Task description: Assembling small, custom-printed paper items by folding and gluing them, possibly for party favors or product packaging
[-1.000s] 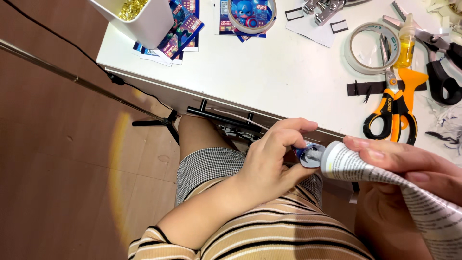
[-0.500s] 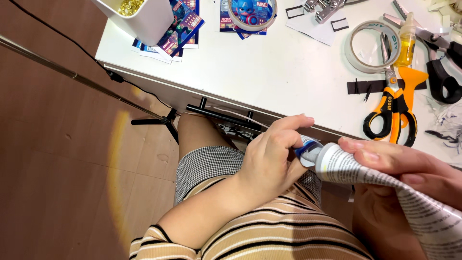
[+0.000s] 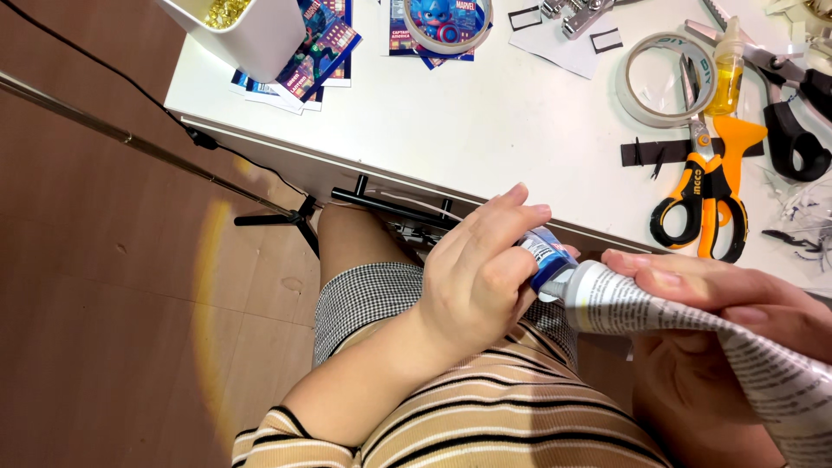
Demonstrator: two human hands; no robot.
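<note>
Over my lap, my left hand point(image 3: 481, 277) grips a small blue and white glue tube point(image 3: 546, 254), its tip pressed against the end of a rolled newspaper tube point(image 3: 693, 338). My right hand point(image 3: 737, 299) wraps around that paper roll from above and holds it slanting toward the lower right. Both hands sit just below the front edge of the white table point(image 3: 485, 130).
On the table lie orange-handled scissors point(image 3: 706, 186), black-handled scissors point(image 3: 793, 130), a ring of tape point(image 3: 663, 78), a small yellow bottle point(image 3: 725, 74), black strips point(image 3: 667, 152), printed cards point(image 3: 321, 43), a round blue tape roll point(image 3: 446, 22) and a white bin point(image 3: 251, 30) with gold bits. Brown floor at left.
My left hand has shifted slightly up, fingers stretching over the glue tube. The paper roll stays in my right hand, barely moved.
</note>
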